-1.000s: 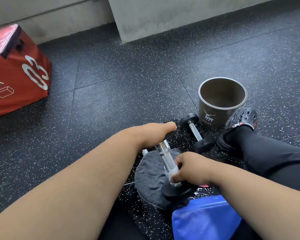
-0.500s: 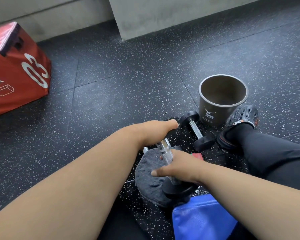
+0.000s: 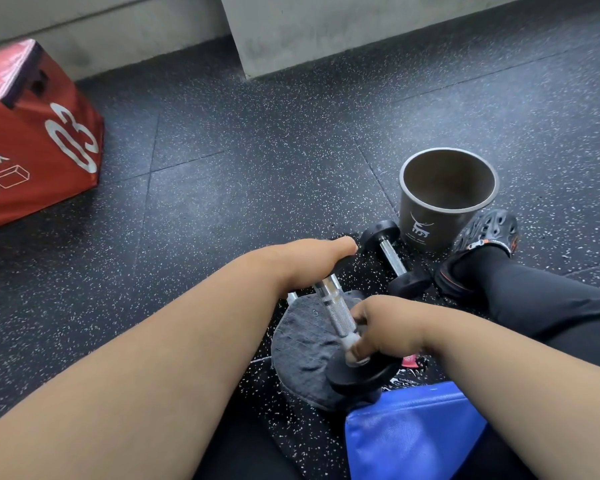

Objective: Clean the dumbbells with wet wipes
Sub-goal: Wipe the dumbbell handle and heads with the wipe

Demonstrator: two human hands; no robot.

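A dumbbell (image 3: 335,308) with a chrome handle and black ends stands tilted over a grey cloth (image 3: 302,344) on the floor. My left hand (image 3: 312,259) grips its upper end, which the hand hides. My right hand (image 3: 383,329) pinches a white wet wipe (image 3: 352,341) around the lower part of the handle, just above the black bottom weight (image 3: 359,374). A second dumbbell (image 3: 392,259) lies on the floor beyond, next to the bucket.
A grey bucket (image 3: 447,199) stands at the right, beside my black shoe (image 3: 482,244) and leg. A blue pad (image 3: 413,431) lies near my lap. A red box (image 3: 32,133) sits at the far left. A concrete wall base runs along the back.
My right hand slid up the handle with the wipe half a second ago and is now back down at the lower end. My left hand stays on the top.
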